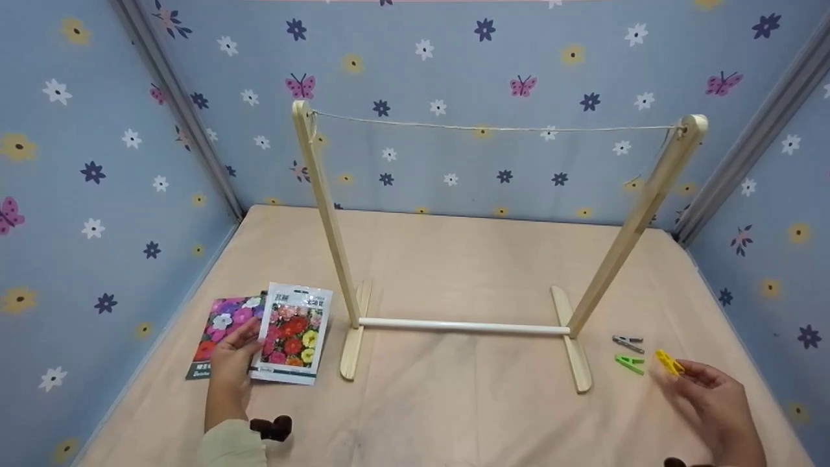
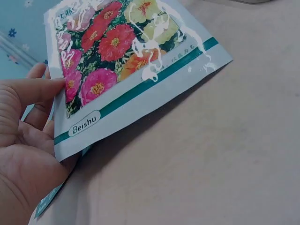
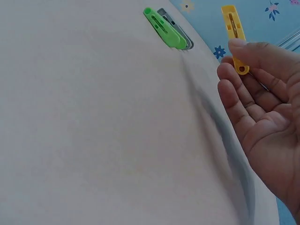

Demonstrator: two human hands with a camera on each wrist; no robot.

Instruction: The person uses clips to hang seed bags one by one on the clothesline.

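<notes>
Nearest the wearer, the left hand [image 1: 235,357] pinches the front flower packet [image 1: 292,334] at its left edge, thumb over the printed face and fingers behind. The packet is tilted, its lower edge lifted off the tabletop [image 1: 454,415]. With its glossy sleeve held by one side only, it could pivot or slide out if the pinch loosens.

Across on the right, the right hand [image 1: 716,392] pinches a yellow clip [image 1: 668,362] above the tabletop between thumb and fingers. A clip this small could spring away if squeezed off-centre. Just beyond it lie a green clip [image 1: 629,364] and a grey clip [image 1: 628,341], near enough that a careless sweep might scatter them.

A second packet [image 1: 224,321] lies left of the front one and partly behind it; whether the left hand touches it cannot be told. Were it caught, it could drag along.

Farther off stands a wooden frame [image 1: 331,220], with a white rod [image 1: 463,326] low between its posts. A thin string [image 1: 493,129], slightly slack, spans their tops. A knock to a post or a hard tug on the string could tip or shift the frame.
</notes>
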